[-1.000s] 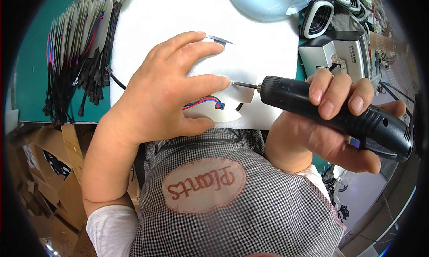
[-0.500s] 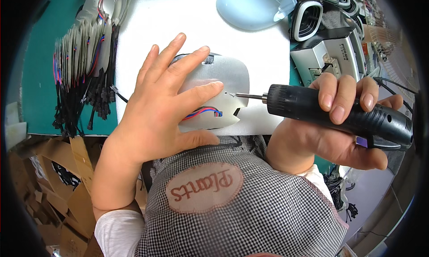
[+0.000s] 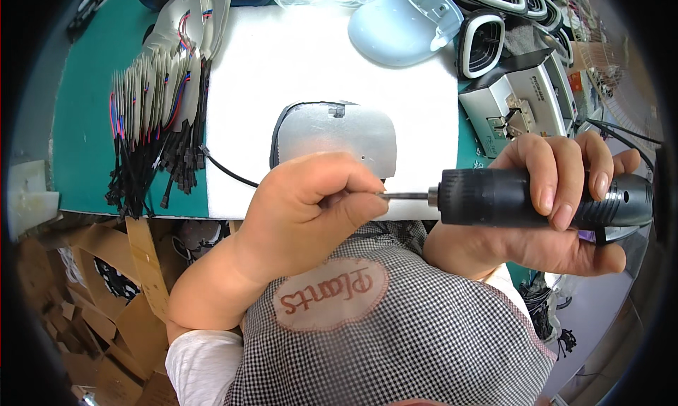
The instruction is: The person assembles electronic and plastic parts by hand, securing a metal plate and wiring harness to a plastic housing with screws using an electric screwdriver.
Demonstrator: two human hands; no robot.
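A green surface [image 3: 81, 166] carries everything, and on it lies a white pad [image 3: 244, 67], probably there to cushion and show up the parts. To the left, a bundle of thin metal plates with wires [image 3: 152, 99] stands edge to edge, an arrangement that seems meant to save room and keep the leads hanging together. The black power screwdriver [image 3: 487, 198] lies level in the right hand [image 3: 561, 212], whose grip is wrapped around its body, apparently to steer it while bearing its weight. The left hand [image 3: 311, 205] has its thumb and forefinger pinched at the tip of the driver, likely to steady or seat something there. A pale blue shell [image 3: 385, 35] sits at the pad's far right corner, seemingly out of the way. The silver plate [image 3: 332, 134] lies flat on the pad, just beyond the left hand, which hides its near part; a dark rim shows along its left and upper edges. Smallest is the bit [image 3: 409, 195]; whether a screw sits at its end cannot be told.
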